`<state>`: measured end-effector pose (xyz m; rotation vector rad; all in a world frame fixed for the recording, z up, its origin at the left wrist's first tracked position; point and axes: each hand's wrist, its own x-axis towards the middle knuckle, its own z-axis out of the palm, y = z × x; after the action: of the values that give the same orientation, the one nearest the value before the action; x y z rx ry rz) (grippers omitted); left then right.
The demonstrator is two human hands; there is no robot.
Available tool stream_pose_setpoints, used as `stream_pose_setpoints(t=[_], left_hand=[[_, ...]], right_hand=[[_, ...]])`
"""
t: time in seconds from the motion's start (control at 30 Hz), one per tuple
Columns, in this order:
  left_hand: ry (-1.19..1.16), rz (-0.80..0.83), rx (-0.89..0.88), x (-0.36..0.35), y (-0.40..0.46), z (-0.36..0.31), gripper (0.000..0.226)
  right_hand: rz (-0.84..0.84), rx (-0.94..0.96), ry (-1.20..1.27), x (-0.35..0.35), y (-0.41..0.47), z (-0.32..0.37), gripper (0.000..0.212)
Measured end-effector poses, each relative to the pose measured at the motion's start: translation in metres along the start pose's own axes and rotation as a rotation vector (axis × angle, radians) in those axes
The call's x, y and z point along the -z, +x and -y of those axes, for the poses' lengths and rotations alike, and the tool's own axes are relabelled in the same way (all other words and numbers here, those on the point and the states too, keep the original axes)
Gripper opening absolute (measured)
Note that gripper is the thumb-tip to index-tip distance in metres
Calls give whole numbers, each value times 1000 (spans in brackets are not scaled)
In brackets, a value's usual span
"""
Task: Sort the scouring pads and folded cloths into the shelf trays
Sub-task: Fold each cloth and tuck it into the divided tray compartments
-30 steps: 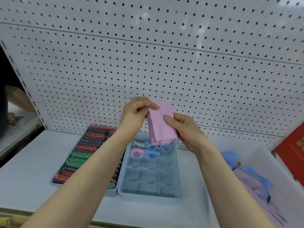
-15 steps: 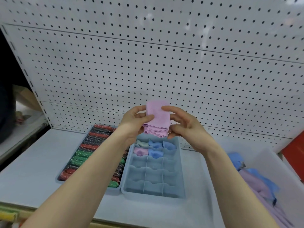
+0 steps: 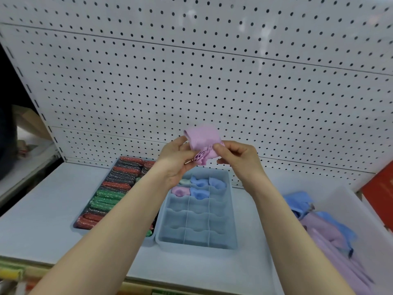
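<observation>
A pink cloth (image 3: 204,140), folded into a small roll, is held in the air above the far end of the blue divided tray (image 3: 232,211). My left hand (image 3: 174,160) pinches its left side and my right hand (image 3: 238,156) pinches its right side. The tray's far compartments hold several rolled cloths, blue (image 3: 200,183), pink (image 3: 180,191) and pale green; its nearer compartments hold nothing. To the left, a second tray (image 3: 79,227) is packed with red, green and dark scouring pads (image 3: 110,193).
A white bin (image 3: 353,201) at the right holds loose blue and lilac cloths (image 3: 327,231). White pegboard (image 3: 191,81) backs the grey shelf (image 3: 42,205). A red box (image 3: 380,192) stands at the far right edge.
The pink cloth hung flat between my hands a second ago; it is now folded over into a compact roll, still held above the divided tray.
</observation>
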<state>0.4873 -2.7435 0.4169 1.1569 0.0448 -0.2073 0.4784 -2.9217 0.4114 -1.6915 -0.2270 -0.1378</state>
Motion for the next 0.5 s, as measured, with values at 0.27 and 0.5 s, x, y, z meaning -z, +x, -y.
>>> stream_pose_setpoints(t=[0.27,0.5], left_hand=[[244,42,-35,-2,-4,7,26],[379,64,-165,12,-6,26,42]], right_hand=[[-111,5,106,-6,2,-3,22],[-127,-63,61,-9,-1,-11,26]])
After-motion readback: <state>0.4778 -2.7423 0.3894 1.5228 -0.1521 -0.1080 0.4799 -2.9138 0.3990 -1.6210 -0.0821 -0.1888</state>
